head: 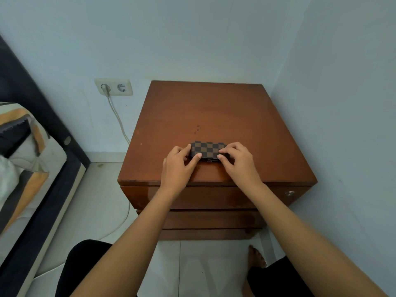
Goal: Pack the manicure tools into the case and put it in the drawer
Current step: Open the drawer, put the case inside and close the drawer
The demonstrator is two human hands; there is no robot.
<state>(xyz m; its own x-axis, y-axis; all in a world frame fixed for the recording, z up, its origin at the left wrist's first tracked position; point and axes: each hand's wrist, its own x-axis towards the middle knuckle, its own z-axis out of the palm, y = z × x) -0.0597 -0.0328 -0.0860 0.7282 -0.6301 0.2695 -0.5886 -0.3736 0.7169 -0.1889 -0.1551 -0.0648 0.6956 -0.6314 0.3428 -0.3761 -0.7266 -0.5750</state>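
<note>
Three closed drawer fronts of the glossy brown wooden nightstand (216, 196) face the person, so stowing isn't possible yet. Above them, the left hand (179, 166) and right hand (237, 161) pinch the ends of the shut brown-and-black checkered manicure case (206, 150), lying flat near the top's front edge. Its clasp may not be latched; lifted carelessly, it could spring open and spill tools.
</note>
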